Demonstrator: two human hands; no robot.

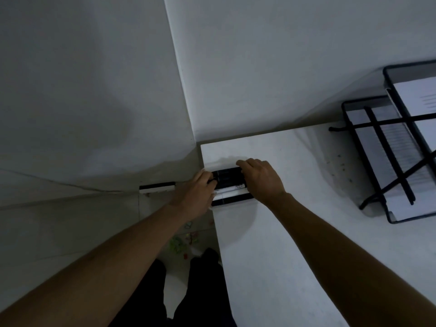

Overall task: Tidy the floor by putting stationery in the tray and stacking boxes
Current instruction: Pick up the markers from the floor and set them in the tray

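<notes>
A stack of black-and-white boxes (230, 185) sits at the far left corner of the white table (283, 232). My left hand (195, 194) grips the stack's left end and my right hand (260, 178) presses on its right end from above. Another black-and-white box (157, 187) lies on the floor by the wall, left of the table. Small coloured stationery pieces (184, 243) are scattered on the floor beside the table. A black wire tray (389, 159) holding papers stands at the table's right.
Two white walls meet in a corner just behind the table. My legs in dark trousers (188, 291) stand on the floor against the table's left edge.
</notes>
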